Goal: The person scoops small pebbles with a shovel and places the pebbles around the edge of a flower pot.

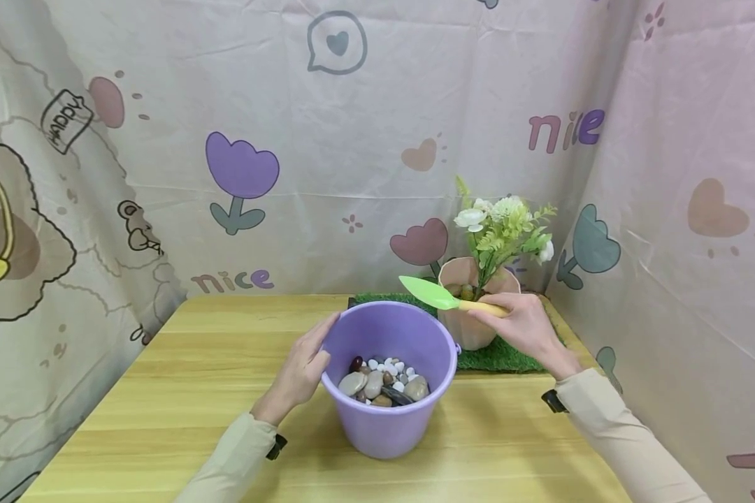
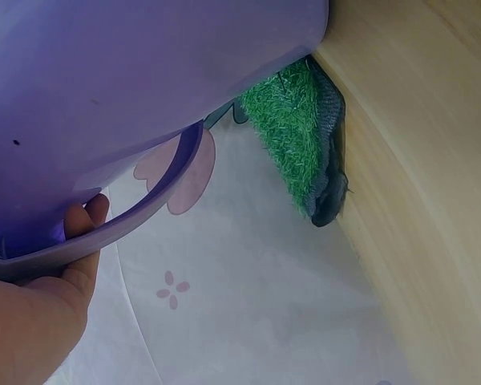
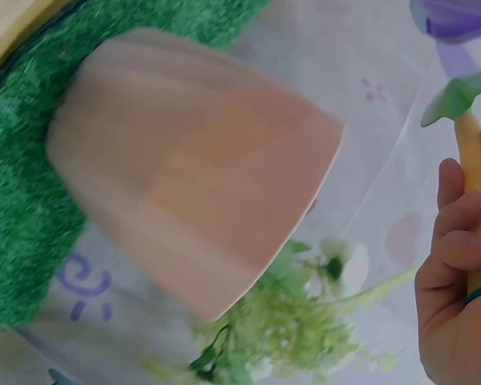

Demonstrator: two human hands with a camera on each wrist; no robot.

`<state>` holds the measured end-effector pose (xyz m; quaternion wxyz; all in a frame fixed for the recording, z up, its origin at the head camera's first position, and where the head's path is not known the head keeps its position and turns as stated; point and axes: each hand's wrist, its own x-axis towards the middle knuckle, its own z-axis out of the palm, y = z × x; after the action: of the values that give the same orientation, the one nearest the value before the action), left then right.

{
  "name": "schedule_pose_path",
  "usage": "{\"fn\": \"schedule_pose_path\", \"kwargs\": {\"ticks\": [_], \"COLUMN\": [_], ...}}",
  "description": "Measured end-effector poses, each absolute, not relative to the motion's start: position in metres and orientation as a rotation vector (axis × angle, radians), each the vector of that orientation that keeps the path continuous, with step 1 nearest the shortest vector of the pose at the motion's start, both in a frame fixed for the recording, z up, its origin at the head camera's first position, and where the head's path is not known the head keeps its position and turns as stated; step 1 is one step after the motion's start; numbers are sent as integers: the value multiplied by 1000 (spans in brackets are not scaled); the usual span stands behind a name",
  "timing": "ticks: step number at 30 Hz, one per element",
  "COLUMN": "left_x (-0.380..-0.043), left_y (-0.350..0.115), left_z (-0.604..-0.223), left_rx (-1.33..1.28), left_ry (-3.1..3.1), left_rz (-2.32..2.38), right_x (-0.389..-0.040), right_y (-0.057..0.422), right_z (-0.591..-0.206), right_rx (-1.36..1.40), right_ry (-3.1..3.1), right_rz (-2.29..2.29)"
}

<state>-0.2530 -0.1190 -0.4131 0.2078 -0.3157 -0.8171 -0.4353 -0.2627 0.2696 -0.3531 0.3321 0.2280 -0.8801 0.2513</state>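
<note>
A purple bucket (image 1: 386, 429) stands on the table, holding white pebbles and larger brown, grey and dark stones (image 1: 374, 384). My left hand (image 1: 302, 367) grips the left side of its rim. In the left wrist view, fingers (image 2: 84, 269) curl round the bucket's purple handle (image 2: 164, 188). A small garden trowel (image 1: 429, 293) with a green blade and yellow handle is in my right hand (image 1: 528, 325). Its blade points left, above the bucket's far right rim and in front of a pinkish flowerpot (image 1: 468, 332). The right wrist view shows fingers (image 3: 457, 212) wrapped round the trowel handle.
White artificial flowers with green leaves (image 1: 500, 227) stand in the flowerpot, with some stones beside their stems. Under the pot lies a green grass mat (image 1: 503, 360) at the back right of the wooden table (image 1: 226, 363). Printed curtains (image 1: 352, 126) hang behind and at both sides.
</note>
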Motion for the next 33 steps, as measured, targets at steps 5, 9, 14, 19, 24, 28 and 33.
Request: {"fn": "schedule_pose_path", "kwargs": {"ticks": [5, 9, 14, 19, 24, 28, 33], "left_x": [-251, -252, -254, -254, -253, -253, -253], "left_y": [-119, -119, -119, -120, -120, -120, -119], "left_z": [-414, -414, -414, -413, -412, -413, -414], "left_rx": [-879, -883, -891, -889, -888, -889, -889], "left_ry": [-2276, -2268, -2257, -2261, -2261, -2256, -2254], "left_rz": [-1215, -1210, -1203, -1199, -1188, -1184, -1185], "right_x": [-259, -256, -252, -253, -254, -256, -259], "right_y": [255, 244, 230, 218, 208, 202, 192], "right_z": [-356, -356, -353, -348, -337, -325, -312], "right_rx": [704, 802, 921, 1004, 1029, 1037, 1056], "right_ry": [-2268, -2256, -2270, -2341, -2466, -2549, -2681], "right_rz": [705, 666, 622, 557, 402, 327, 326]}}
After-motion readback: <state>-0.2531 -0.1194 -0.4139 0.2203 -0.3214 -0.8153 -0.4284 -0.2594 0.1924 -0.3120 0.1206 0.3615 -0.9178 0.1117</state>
